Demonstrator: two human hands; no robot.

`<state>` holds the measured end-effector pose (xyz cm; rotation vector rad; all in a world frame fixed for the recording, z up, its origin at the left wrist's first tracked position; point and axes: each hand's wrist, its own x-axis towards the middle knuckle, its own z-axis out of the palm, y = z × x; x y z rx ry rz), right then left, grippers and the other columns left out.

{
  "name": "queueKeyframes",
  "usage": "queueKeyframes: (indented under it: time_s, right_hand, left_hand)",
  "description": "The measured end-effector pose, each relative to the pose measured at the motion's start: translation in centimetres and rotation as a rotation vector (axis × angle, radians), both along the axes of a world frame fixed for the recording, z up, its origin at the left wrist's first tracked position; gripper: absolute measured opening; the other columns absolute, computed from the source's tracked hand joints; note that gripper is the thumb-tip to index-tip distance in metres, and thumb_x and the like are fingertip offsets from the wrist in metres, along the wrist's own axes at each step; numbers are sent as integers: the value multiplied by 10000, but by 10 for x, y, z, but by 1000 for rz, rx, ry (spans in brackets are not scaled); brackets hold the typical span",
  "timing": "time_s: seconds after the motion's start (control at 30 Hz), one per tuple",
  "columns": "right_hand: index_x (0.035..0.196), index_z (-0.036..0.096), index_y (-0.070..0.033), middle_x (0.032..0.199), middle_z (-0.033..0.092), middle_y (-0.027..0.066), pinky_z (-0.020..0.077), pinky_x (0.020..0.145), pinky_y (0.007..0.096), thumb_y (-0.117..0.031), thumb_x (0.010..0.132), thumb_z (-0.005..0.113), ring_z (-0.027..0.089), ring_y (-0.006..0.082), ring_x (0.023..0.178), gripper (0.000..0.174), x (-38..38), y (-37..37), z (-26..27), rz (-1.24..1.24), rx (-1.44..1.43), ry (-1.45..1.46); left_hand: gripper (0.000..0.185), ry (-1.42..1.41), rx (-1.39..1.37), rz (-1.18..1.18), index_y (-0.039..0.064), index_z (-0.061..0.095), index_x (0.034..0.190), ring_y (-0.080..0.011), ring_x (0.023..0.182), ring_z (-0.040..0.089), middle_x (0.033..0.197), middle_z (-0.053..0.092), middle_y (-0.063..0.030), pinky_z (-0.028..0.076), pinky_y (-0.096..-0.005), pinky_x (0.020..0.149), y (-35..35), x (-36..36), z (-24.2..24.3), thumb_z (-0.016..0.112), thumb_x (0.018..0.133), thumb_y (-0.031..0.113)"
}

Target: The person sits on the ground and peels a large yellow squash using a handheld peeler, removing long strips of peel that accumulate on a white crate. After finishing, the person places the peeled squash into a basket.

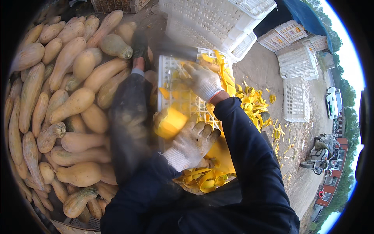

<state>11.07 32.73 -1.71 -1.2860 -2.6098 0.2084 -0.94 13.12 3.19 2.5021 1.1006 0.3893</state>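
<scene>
My left hand, in a soiled white knit glove, grips a partly peeled squash, blurred; its far end is hidden by the hand. Another peeled yellow squash lies beside my fingers. My right hand, gloved too, is above a white plastic crate, its fingers curled around what looks like a metal-framed peeler, also blurred. Just beyond it rests a knife with a wide dark blade and a wooden handle. Yellow peel strips hang on the crate.
Unpeeled tan squashes are heaped at left, beside my leg. Stacked white crates stand ahead. Peelings cover the ground at right, with another crate farther off. A motor tricycle and white car stand beyond.
</scene>
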Motion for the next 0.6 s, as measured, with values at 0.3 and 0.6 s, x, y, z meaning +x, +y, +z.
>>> queueKeyframes:
  time_s: [0.3, 0.6]
  right_hand:
    - [1227, 728, -22, 1153, 759, 246, 577, 932, 503, -392, 1031, 624, 729, 429, 1102, 431, 18, 72, -19, -268, -49, -306]
    - [1086, 764, 35, 938, 751, 300, 601, 793, 483, -278, 1015, 615, 765, 425, 889, 353, 98, -54, 90, -528, -171, 33]
  left_hand:
    - [1015, 110, -87, -38, 116, 536, 1501, -306, 1292, 583, 1320, 622, -141, 311, -585, 1235, 4, -3, 4, 782, 782, 789]
    - [1034, 93, 127, -43, 54, 551, 1446, -315, 1157, 644, 1245, 657, -152, 428, -530, 1126, -3, 13, -2, 786, 747, 779]
